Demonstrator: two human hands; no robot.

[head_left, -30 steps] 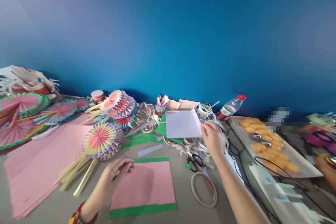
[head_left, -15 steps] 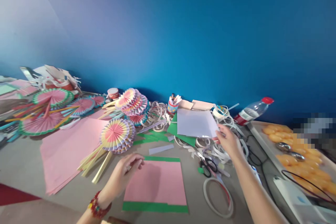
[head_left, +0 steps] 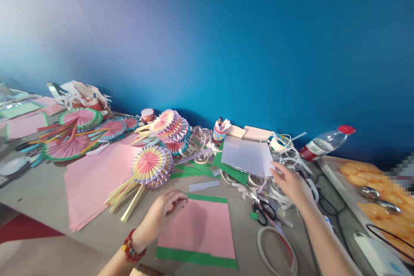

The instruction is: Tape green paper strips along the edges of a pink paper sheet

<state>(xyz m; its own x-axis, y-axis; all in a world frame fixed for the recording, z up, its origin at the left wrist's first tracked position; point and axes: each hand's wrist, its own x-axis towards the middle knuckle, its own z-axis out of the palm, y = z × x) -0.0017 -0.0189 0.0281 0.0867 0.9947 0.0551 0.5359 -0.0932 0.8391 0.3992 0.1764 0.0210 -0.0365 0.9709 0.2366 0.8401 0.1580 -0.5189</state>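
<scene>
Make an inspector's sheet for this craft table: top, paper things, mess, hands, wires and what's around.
Surface: grey table, crowded.
Paper things: pink sheet, green strips along two edges; lavender sheet farther back.
Clutter: white paper strips heaped near scissors; paper fans on the left.
Hands: left hand loosely curled at the pink sheet's far left corner, contact unclear; right hand at the lavender sheet's right edge, grip unclear.
Cables: black cables, loosely looped, right side.
Surroundings: blue wall behind; bottle near a tray of orange items.
</scene>
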